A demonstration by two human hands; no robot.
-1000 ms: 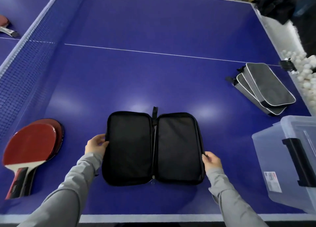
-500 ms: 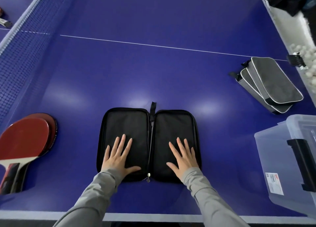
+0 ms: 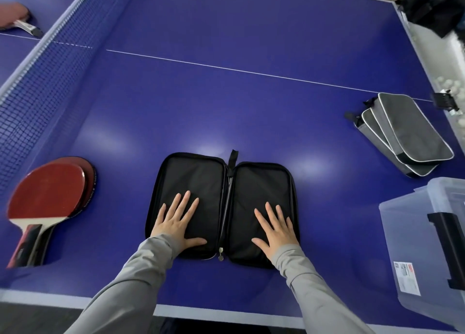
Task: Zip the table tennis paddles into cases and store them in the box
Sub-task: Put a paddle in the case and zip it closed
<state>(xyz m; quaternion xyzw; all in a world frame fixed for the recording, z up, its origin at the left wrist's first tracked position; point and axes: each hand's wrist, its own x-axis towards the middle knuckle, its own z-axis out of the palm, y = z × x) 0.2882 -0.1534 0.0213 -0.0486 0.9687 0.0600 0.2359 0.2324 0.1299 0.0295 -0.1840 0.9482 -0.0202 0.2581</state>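
One black case (image 3: 221, 208) lies unzipped and spread flat on the blue surface (image 3: 226, 107), with nothing inside it. The left hand (image 3: 176, 223) presses on its left half and the right hand (image 3: 275, 229) on its right half, the fingers straight and spread, grasping nothing. Two red paddles (image 3: 47, 198) lie stacked at the left. Three grey cases (image 3: 405, 135) overlap at the right, near one clear plastic box (image 3: 412, 235).

Open case (image 3: 221, 208) lies flat at worktop (image 3: 226, 107) front-centre, w/ left hand (image 3: 176, 223) & right hand (image 3: 276, 229) flat on its halves. Two stacked paddles (image 3: 47, 200) to its left, net (image 3: 45, 82) behind them. Closed cases (image 3: 405, 135) far right; box (image 3: 427, 245) in front of those.
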